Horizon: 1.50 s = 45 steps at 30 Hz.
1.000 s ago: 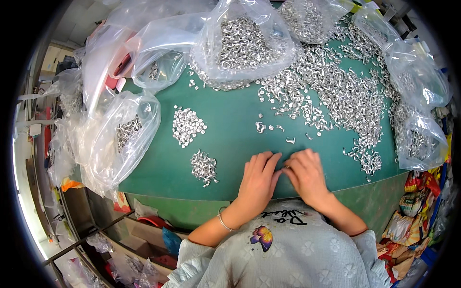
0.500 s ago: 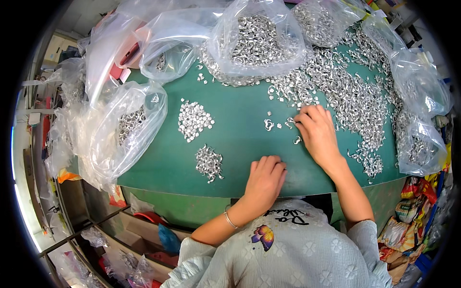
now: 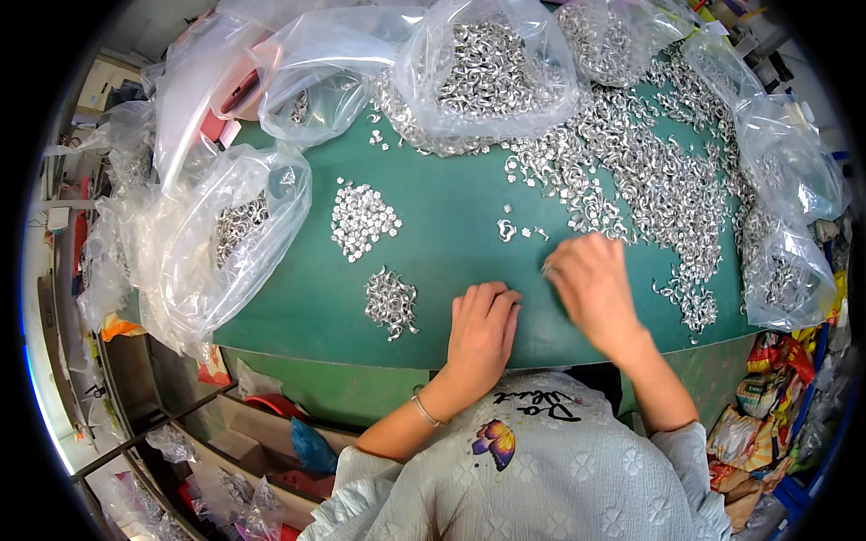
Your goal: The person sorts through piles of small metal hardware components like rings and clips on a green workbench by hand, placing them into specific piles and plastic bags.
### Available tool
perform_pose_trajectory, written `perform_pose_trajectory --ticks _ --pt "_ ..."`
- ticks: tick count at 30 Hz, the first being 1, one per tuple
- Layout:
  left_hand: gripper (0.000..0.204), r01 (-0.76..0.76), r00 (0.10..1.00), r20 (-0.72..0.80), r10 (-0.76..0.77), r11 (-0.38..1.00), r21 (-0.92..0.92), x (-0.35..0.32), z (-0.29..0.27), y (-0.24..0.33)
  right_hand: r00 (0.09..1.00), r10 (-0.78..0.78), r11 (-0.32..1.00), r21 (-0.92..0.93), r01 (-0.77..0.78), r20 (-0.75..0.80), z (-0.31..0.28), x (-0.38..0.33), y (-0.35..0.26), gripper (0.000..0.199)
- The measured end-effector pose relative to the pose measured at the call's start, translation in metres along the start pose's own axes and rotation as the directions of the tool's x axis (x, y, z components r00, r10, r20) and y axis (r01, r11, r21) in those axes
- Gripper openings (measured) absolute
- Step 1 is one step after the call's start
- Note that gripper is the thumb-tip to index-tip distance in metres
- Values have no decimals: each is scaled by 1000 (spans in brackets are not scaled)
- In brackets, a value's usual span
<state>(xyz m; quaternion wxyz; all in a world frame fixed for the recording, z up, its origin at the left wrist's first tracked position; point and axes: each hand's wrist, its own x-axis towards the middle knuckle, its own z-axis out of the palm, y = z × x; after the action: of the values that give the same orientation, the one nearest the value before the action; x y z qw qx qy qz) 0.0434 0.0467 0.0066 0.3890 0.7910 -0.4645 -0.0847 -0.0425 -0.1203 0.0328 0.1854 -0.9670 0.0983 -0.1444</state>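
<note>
My right hand (image 3: 591, 293) is over the green tabletop, right of centre, fingers bent and slightly blurred. A small silver metal piece (image 3: 548, 268) shows at its thumb and fingertips. Closer to the table's front edge rests my left hand (image 3: 483, 332), its fingers curled together; whatever they may hold is hidden. Just beyond my right hand lie a few loose curved metal pieces (image 3: 507, 231). To the left are a pile of small flower-shaped metal pieces (image 3: 363, 222) and, nearer me, a pile of curved ones (image 3: 391, 302).
A broad heap of silver metal pieces (image 3: 672, 194) spreads over the table's right side. Clear plastic bags of pieces stand at the back (image 3: 492, 68), left (image 3: 242, 230) and right (image 3: 783, 275). Open drawers (image 3: 257, 433) sit below the table at left.
My right hand has drawn back toward me from the heap's edge, and a small piece shows at its fingertips. My left hand has shifted slightly left and nearer.
</note>
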Motion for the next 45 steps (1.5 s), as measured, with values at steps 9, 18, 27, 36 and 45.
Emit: perform_pose_trajectory --ticks 9,18,27,36,45 --pt "32 4 997 82 -8 999 47 3 -6 9 998 50 968 249 -40 -34 -2 14 -4 22" --pt "26 -31 999 36 28 998 61 -4 -16 -9 988 82 948 295 -118 130 -6 6 12 21" --pt "32 68 995 -92 -49 975 211 -10 -28 -17 995 -96 995 32 96 13 31 45 -4 27" --pt "36 90 993 -93 -79 988 123 -15 -28 -20 977 -189 981 -17 191 99 13 16 -16 23" --pt "44 123 982 -166 -87 969 215 -12 -38 -12 980 -197 974 105 200 -41 28 15 -10 16"
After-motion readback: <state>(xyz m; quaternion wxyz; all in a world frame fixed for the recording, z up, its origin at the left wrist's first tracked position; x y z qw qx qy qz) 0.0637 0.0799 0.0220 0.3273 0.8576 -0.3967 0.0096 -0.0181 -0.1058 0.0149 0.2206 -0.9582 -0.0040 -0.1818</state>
